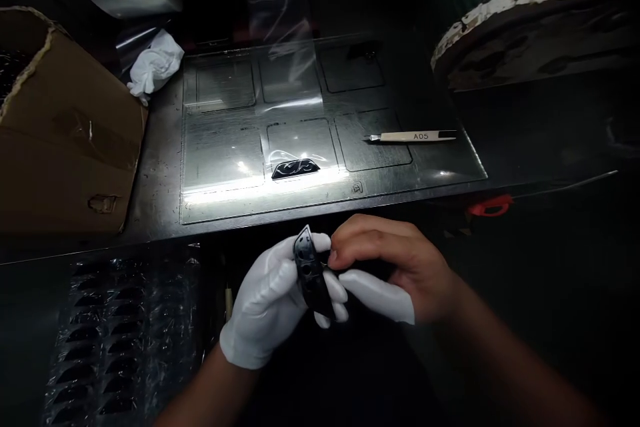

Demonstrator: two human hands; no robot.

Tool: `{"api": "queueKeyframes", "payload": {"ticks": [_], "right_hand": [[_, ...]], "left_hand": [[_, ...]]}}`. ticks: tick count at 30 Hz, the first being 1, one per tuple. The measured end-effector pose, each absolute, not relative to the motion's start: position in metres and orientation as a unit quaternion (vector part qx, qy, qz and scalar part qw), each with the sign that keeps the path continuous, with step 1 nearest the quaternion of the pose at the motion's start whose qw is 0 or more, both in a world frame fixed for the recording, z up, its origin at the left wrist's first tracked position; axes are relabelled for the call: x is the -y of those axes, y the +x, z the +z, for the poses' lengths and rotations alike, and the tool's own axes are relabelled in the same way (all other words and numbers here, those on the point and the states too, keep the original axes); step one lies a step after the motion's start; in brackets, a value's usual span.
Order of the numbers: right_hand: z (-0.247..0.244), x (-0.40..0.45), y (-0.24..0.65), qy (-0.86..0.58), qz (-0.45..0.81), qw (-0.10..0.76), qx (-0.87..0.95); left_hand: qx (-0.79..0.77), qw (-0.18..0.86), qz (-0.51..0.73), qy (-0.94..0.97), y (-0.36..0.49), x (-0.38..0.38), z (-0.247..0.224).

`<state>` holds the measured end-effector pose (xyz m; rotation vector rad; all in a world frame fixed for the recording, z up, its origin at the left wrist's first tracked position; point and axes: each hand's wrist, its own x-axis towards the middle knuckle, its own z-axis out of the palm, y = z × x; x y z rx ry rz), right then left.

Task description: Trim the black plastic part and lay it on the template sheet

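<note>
My left hand [273, 300], in a white glove, grips a dark, glossy part [311, 273] with a pale pointed top end and round recesses, tilted in front of the table edge. Close by on the right is my right hand [395, 260], bare but for a white cover on its thumb. Its fingers are bent together near the part's right side, and what they hold, if anything, is too small to tell. On the clear sheet over the table lies a similar dark part [295, 168]. A pale-handled tool [419, 137] marked A05 rests to the right.
A cardboard box [75, 140] stands at the left, beside a crumpled white tissue [157, 65]. Plastic trays [107, 340] at the lower left hold several dark parts. A red object [490, 206] is near the table's right edge. Rolls of film hang at the back.
</note>
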<state>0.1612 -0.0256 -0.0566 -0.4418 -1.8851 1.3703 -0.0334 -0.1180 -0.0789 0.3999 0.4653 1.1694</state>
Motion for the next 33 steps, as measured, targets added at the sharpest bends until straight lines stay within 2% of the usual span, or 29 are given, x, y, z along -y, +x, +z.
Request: {"api": "queueKeyframes", "payload": {"ticks": [5,10,16,19,22,24,27,33], "right_hand": [[-0.067,0.034,0.163,-0.216,0.649,0.376,0.626],[-0.075,0.04,0.158,-0.299,0.746,0.276,0.528],[-0.08,0.038,0.155,-0.301,0.788,0.222,0.49],[-0.076,0.04,0.152,-0.36,0.668,0.231,0.609],[-0.074,0.042,0.145,-0.344,0.415,0.31,0.783],[-0.073,0.041,0.141,-0.296,0.294,0.334,0.845],[-0.07,0.034,0.139,-0.222,0.23,0.295,0.9],[-0.034,-0.003,0.112,-0.106,0.199,0.228,0.947]], "left_hand": [[-0.233,0.783,0.545,0.188,-0.03,0.119,-0.079],[-0.292,0.773,0.529,0.191,-0.03,0.118,-0.08],[-0.361,0.77,0.484,0.206,-0.035,0.12,-0.076],[-0.497,0.704,0.456,0.223,-0.037,0.117,-0.067],[-0.584,0.635,0.453,0.225,-0.04,0.114,-0.064],[-0.591,0.622,0.459,0.231,-0.043,0.111,-0.064],[-0.58,0.633,0.45,0.244,-0.051,0.107,-0.062],[-0.483,0.707,0.428,0.29,-0.091,0.1,-0.04]]}}
